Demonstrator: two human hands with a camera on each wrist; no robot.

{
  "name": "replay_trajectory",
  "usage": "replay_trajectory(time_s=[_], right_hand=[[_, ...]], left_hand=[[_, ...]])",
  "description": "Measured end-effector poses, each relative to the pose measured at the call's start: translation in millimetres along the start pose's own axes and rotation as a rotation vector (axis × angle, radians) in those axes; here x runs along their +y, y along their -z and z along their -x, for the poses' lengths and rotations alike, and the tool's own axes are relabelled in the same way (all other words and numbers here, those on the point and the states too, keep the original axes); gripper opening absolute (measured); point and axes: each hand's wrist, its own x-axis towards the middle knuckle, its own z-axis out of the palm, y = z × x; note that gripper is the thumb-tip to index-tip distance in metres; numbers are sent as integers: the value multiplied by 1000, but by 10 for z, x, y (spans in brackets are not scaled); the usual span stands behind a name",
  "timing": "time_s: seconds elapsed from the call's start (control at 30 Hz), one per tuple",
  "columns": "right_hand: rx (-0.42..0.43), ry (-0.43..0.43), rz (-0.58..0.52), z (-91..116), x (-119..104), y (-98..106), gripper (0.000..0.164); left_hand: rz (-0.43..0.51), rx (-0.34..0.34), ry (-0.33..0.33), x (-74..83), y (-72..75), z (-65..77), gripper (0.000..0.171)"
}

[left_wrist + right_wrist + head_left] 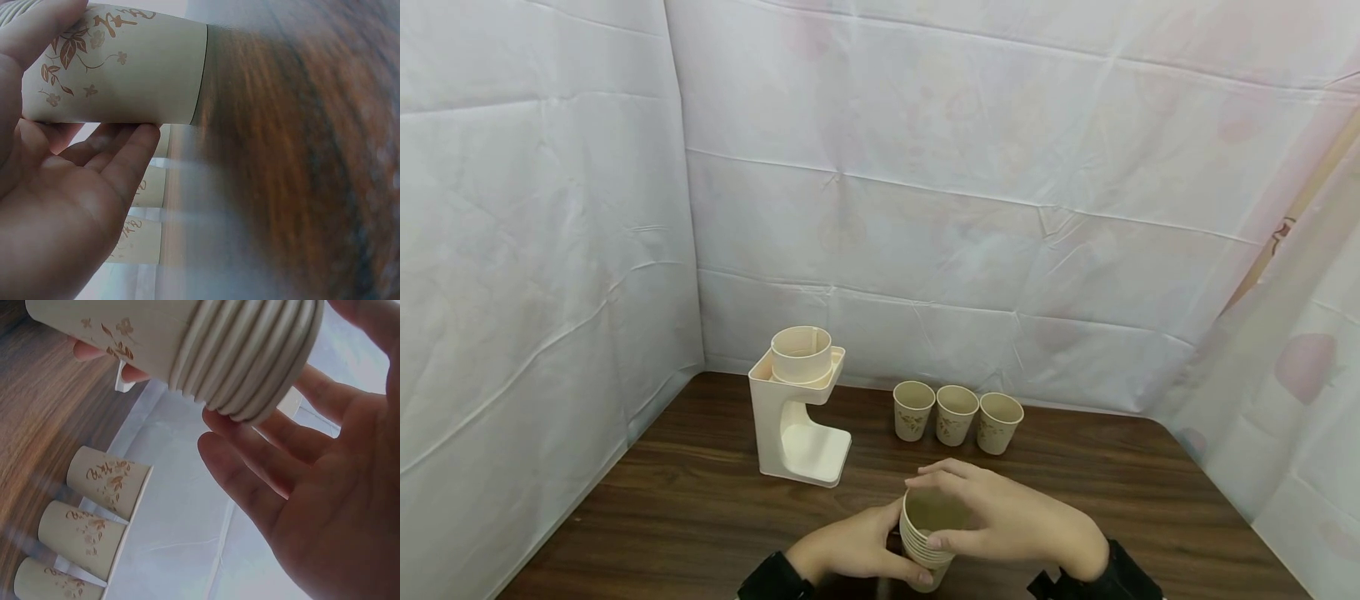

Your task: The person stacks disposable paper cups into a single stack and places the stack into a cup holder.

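A tilted stack of nested beige paper cups [917, 546], printed with brown leaves and flowers, is held just above the table at its front. My left hand [868, 542] grips the stack from the left, thumb on the near side. Across the top, my right hand [1000, 517] holds the rim, thumb on the near side and fingers on the far side. In the right wrist view, one fingertip [222, 422] touches the stacked rims [250, 362]. The left wrist view shows the lowest cup's printed side [125, 69] between the thumb and fingers.
Three upright paper cups [955, 415] stand in a row near the back of the brown wooden table [685, 508]. To their left is a cream-coloured stand [808, 450] with a round open holder [801, 354] on top. White curtains [865, 250] enclose the table.
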Motion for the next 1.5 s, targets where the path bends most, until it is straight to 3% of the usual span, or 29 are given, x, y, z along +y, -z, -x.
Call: replay_trajectory(time_s=[0.4,0.73,0.9,1.27,1.5], right_hand=[[39,-20,-29,85,93,128,46],[89,-122,-39,185,244,190,42],[141,-158,-10,225,355,209,40],[224,-154,49,261,606,200,36],[333,-182,176,236,759,198,30]], left_hand=[[-40,45,27,1,-12,-2,71],[-33,46,11,-18,-18,-7,72],[-18,44,12,-20,-20,-12,71],[-50,58,12,-22,-23,-4,72],[-49,73,17,11,-37,-1,70]])
